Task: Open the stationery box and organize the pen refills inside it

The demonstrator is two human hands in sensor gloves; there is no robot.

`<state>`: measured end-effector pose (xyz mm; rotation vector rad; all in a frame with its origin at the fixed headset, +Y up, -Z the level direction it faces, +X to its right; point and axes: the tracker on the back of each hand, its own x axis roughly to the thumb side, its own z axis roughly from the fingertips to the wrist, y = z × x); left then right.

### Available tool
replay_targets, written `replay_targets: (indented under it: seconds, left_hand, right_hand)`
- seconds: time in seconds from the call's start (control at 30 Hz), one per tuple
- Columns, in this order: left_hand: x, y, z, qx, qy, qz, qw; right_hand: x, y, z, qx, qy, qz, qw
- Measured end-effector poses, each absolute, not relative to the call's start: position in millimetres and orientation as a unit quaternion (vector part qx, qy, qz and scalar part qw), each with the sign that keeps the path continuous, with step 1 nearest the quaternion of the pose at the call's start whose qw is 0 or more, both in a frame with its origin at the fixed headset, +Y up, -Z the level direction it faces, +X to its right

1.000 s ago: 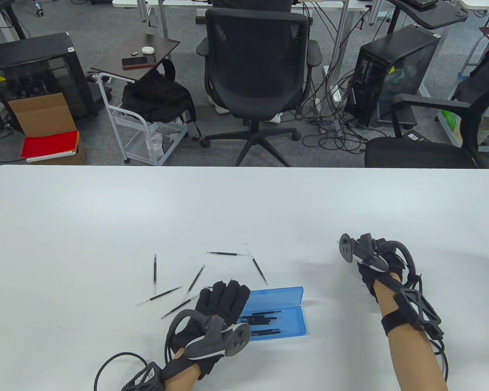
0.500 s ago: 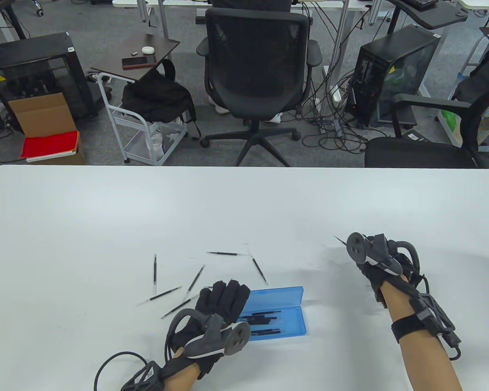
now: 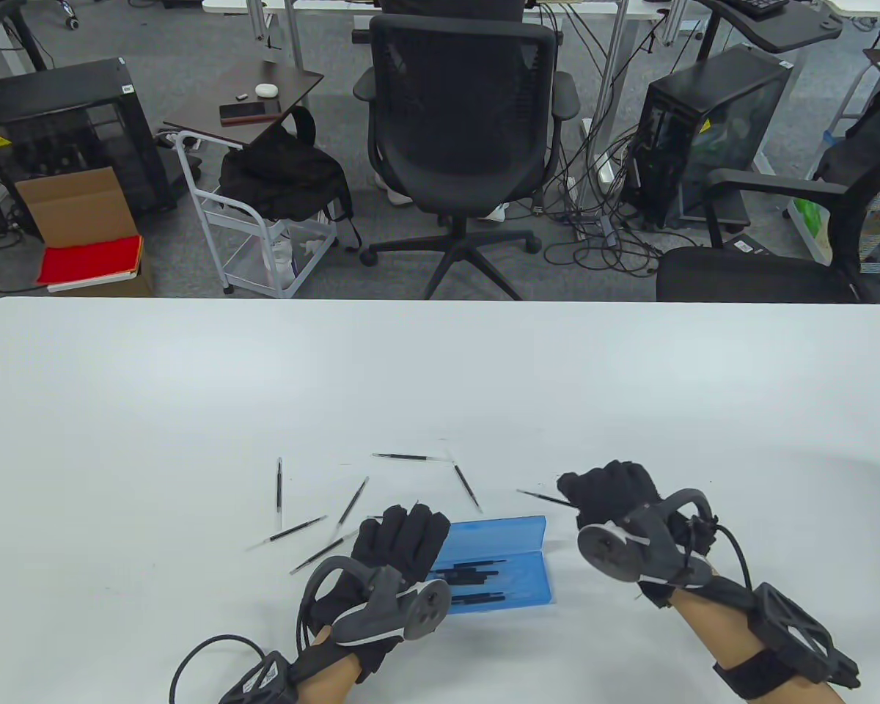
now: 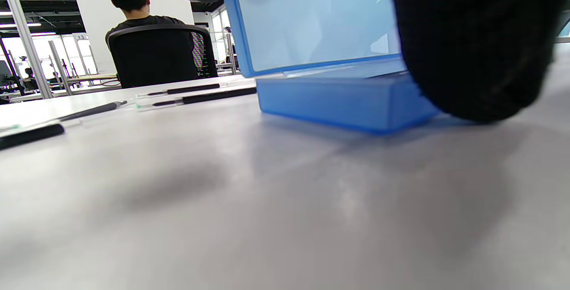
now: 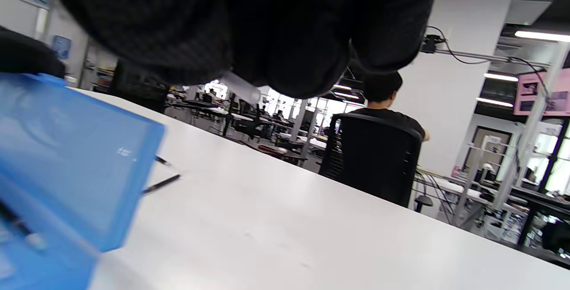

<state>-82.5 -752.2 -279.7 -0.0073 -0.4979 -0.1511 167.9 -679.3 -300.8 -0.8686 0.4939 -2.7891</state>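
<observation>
— What are your hands doing?
— My left hand [image 3: 400, 546] rests flat-fingered on the open blue box [image 3: 510, 565]. My right hand [image 3: 616, 499], just right of it, pinches one refill [image 3: 543, 497].
— And beyond?
— Loose refills [image 3: 352, 502] lie just past my left fingers on the table [image 3: 440, 367].
</observation>
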Motion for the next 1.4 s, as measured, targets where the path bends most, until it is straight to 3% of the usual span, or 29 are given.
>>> replay_targets:
  seconds: [0.2,0.63,0.97,1.3,1.4]
  left_hand:
    - [-83.4,-752.5,-280.8,-0.006,-0.246,-0.068,0.967]
    - [-84.2,-752.4,-282.2,-0.007,-0.250,-0.067,0.966]
    - [-83.8,-752.3,-281.9,-0.007,-0.247,-0.069,0.966]
    - [-83.2,-752.2,-281.8,-0.008,-0.246,-0.071,0.967]
    - [-83.2,-752.2,-281.9,-0.009,-0.246,-0.070,0.967]
  right_hand:
    - [127.9,-705.5,-270.2,-0.339,0.158,-0.920,0.115]
    - [98.1,-746.6,-266.0,-0.367,0.121,-0.909,0.154]
    - [98.3,-751.6,-269.2,-0.372,0.115,-0.910,0.144]
    - [123.0,-720.1,-261.7,-0.350,0.160,-0.919,0.089]
    - [130.3,-719.9,-268.0,-0.323,0.131,-0.931,0.105]
